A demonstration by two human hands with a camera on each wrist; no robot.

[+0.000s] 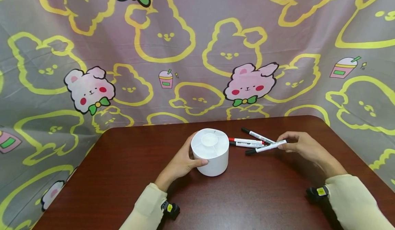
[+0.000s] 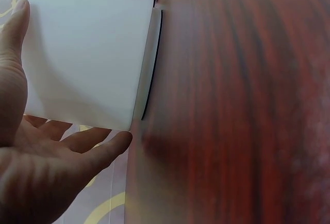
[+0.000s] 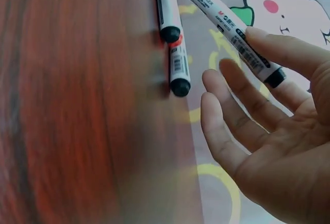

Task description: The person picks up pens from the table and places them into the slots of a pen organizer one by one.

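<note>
A white round pen holder (image 1: pixel 213 165) with a divided top stands on the table, left of the markers. My left hand (image 1: pixel 182 161) grips its left side, thumb across the front and fingers behind. In the left wrist view the holder's white wall (image 2: pixel 87 53) lies between thumb and fingers. My right hand (image 1: pixel 307 149) pinches a black-capped whiteboard marker (image 1: pixel 271 146) near its tail, thumb (image 3: pixel 281 48) on the barrel, with the cap pointing left. Beneath it lie a red-capped marker (image 1: pixel 250 141) and two black-capped ones, one marker (image 1: pixel 260 137) slanting toward the back, another marker (image 1: pixel 247 144) level.
The dark red wooden table (image 1: pixel 243 202) has rounded back corners. A grey curtain (image 1: pixel 197 69) with yellow outlines and cartoon bears hangs right behind its back edge. Black wrist cameras are strapped below both sleeves.
</note>
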